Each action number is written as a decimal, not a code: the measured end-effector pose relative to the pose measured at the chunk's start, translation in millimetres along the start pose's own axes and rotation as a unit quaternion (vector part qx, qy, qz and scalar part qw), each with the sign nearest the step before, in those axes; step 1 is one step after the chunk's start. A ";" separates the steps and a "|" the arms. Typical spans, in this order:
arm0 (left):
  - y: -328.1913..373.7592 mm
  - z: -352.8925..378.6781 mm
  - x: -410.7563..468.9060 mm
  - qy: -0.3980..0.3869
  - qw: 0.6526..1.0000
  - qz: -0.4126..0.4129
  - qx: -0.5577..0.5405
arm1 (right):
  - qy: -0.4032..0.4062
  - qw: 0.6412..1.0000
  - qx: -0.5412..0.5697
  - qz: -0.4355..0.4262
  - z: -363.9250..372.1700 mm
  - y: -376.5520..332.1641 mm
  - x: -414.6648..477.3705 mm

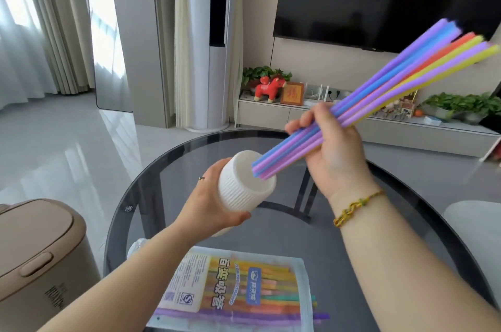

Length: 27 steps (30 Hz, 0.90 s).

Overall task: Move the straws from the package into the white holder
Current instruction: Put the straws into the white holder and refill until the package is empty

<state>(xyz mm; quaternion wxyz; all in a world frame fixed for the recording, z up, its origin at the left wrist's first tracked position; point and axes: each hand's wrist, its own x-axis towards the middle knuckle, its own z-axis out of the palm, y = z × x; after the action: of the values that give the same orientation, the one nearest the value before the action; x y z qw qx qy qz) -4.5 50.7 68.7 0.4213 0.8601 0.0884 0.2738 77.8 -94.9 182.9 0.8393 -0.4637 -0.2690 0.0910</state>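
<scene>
The person is holding the white ribbed holder (245,182) in the left hand (214,204), lifted clear of the round glass table (406,196) and tilted so its open mouth is facing up and to the right. The right hand (332,147) is clenching a bundle of coloured straws (379,93) around its lower third. The bundle's long axis is running from upper right down to lower left, and it looks roughly in line with the holder's opening. The lower straw tips are sitting right at the mouth, just over the rim; how far in they are, I cannot tell. The upper ends are fanning apart. My guess is that the coming move is a slide along that axis, the right hand doing the feeding. The straw package (238,291) is lying flat on the table nearer the person, with more straws showing inside.
</scene>
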 end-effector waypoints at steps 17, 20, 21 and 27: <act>12.1 8.8 -22.8 0.029 0.999 0.005 0.012 | 0.028 0.980 -0.154 0.127 -5.5 62.3 -31.8; 12.0 8.9 -20.9 0.038 0.999 0.005 0.010 | 0.029 0.982 -0.147 0.116 -4.5 61.5 -28.6; 11.9 8.8 -20.5 0.039 0.999 0.005 0.011 | 0.030 0.983 -0.144 0.111 -3.8 60.9 -27.4; 10.0 11.8 -17.6 0.045 0.999 -0.019 0.009 | 0.003 0.980 -0.151 0.126 2.4 63.2 -21.3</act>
<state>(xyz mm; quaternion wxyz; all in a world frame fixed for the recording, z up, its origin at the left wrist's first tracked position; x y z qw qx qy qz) -13.5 29.6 63.6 0.4141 0.8490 0.1259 0.3030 64.8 -66.7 123.9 0.7421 -0.6157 -0.2166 0.1525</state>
